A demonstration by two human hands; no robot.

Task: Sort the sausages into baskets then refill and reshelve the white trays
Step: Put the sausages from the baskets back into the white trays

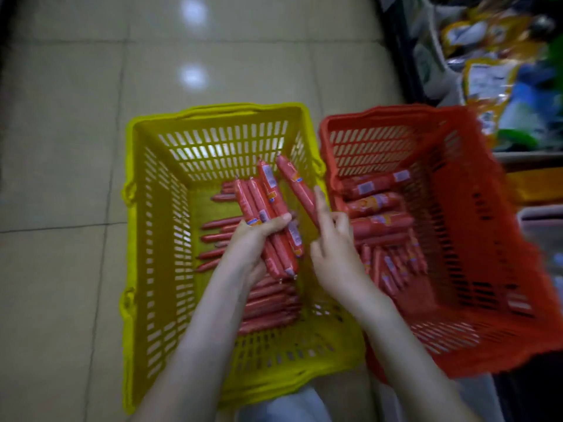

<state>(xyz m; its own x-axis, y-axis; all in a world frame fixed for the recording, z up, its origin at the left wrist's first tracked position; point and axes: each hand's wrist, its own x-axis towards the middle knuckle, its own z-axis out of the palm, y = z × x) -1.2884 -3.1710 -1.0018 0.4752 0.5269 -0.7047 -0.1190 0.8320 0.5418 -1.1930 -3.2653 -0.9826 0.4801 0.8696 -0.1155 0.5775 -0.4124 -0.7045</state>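
Head view: left hand (253, 239) grips a red plastic-wrapped sausage bundle (271, 208); right hand (332, 248) pinches 1 sausage (297, 187) loosely, so it could slip into the yellow slotted plastic basket (158, 208) below.

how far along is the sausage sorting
Partly done: sausages already lie in the yellow basket and the red basket. In hand: the left hand grips a bundle, the right hand pinches a single sausage. Left: white trays, none in view.

bare left grip (253, 242), bare right grip (335, 257), pale grey-white garment (283, 403) at bottom edge
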